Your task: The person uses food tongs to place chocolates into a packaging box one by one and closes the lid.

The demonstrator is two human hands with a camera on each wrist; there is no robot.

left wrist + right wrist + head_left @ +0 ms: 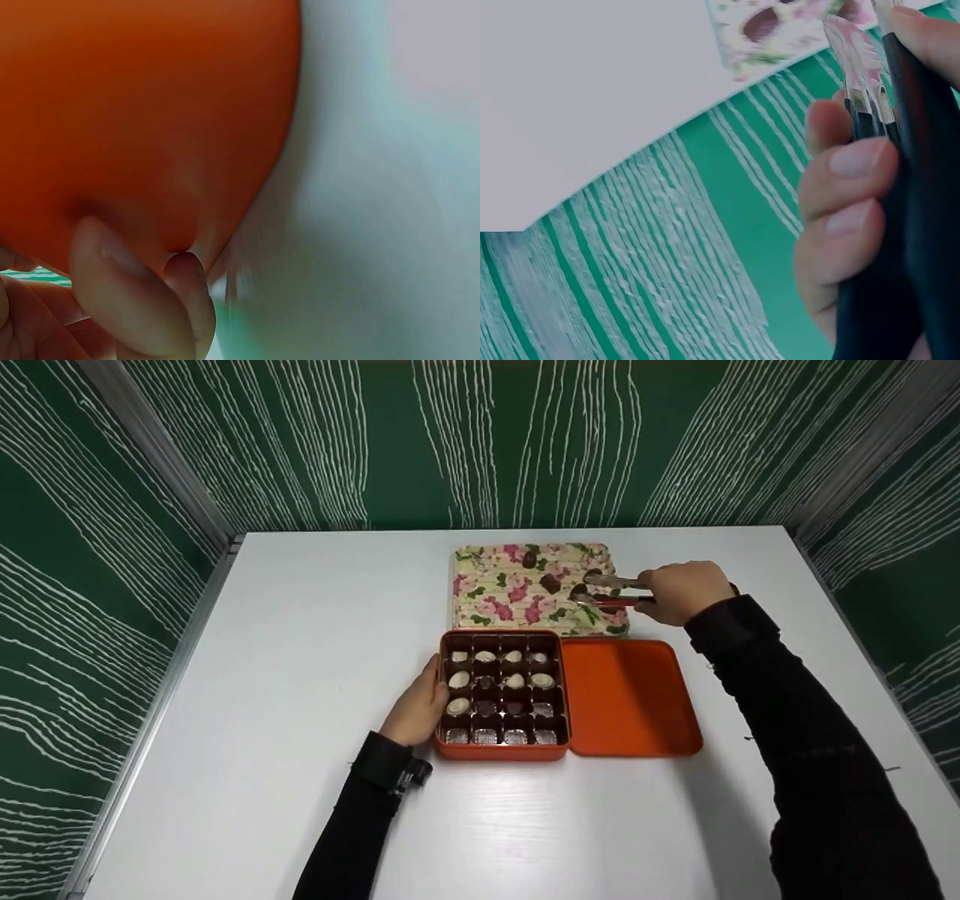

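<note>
In the head view my left hand [414,709] rests against the left side of an orange chocolate box [501,752]. Its fingertips touch the smooth orange wall [165,97] in the left wrist view. Inside are small compartments, several with white chocolates [459,680] and a few with dark ones; the front row holds none. My right hand [688,591] grips tongs [619,582] with dark handles [900,225] and clear tips. Those tips are spread over a flower-patterned board [480,592], close around a dark chocolate [580,590]. Other dark chocolates [550,583] lie there too.
An orange lid [628,697] lies flat to the right of the box, under the right arm's shadow. The board is right behind the box on the white table [315,675]. Green walls [390,442] with white streaks stand behind and at both sides.
</note>
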